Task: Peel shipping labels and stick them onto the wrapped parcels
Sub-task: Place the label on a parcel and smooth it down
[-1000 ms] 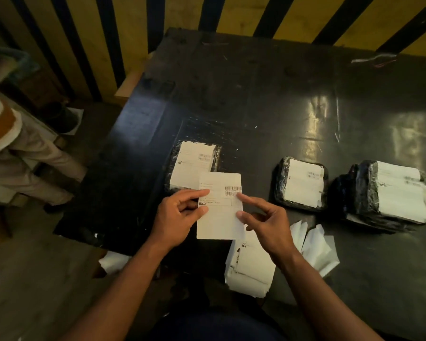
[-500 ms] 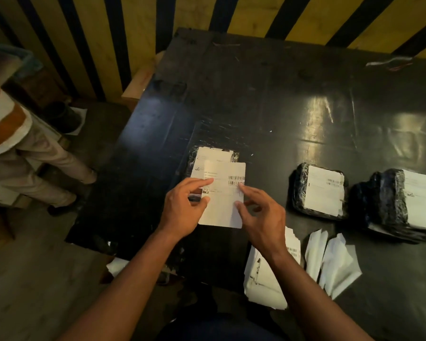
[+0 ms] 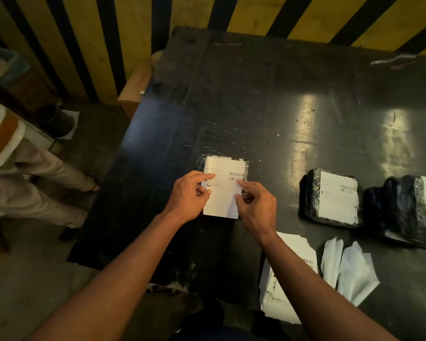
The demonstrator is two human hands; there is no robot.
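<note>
White label point(image 3: 223, 200) hiding black parcel point(image 3: 246, 166), left hand point(image 3: 186, 195), right hand point(image 3: 255, 205) pinching it

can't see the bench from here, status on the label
Left hand and right hand both pinch the label. Label over the left parcel, lower edge overhanging; stuck or not, can't tell. Nothing in the way.

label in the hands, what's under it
Under the label lies a black wrapped parcel; only its upper corners and edges show. An earlier label seems already on it, mostly covered. The left hand and right hand pinch the sheet's sides.
</note>
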